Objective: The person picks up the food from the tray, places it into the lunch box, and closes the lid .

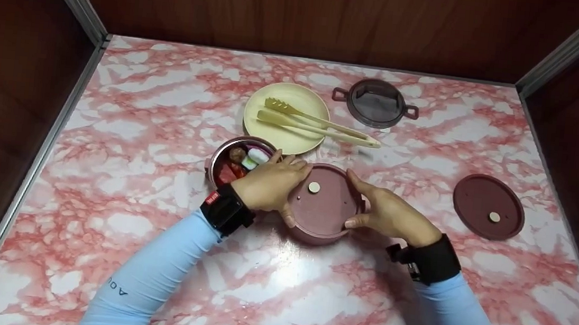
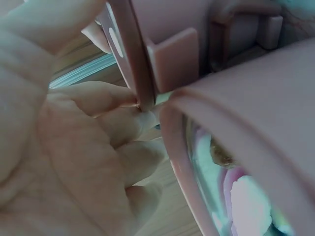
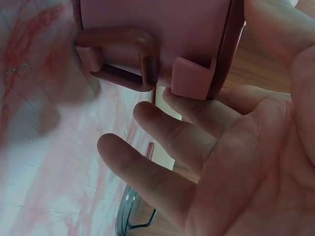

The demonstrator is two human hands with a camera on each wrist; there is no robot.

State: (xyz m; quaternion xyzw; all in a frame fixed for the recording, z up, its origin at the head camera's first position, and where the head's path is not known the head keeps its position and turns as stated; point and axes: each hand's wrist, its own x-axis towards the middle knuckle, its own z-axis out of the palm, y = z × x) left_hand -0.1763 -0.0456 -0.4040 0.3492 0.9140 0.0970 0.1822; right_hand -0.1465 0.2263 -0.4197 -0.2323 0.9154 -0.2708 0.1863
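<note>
A dusty-pink pot stands in the middle of the table with a round lid on it; the lid has a cream knob. My left hand grips the lid's left edge between thumb and fingers. On the opposite edge, my right hand holds the lid with thumb and forefinger, its other fingers spread below the side clip. Left of this pot is a second, uncovered pot holding several food pieces, including a brown ball; my left hand covers part of it.
Behind the pots, cream tongs lie across a pale yellow plate. A small dark see-through lidded pot stands at the back. Another pink lid lies at the right. Brown panels wall the table.
</note>
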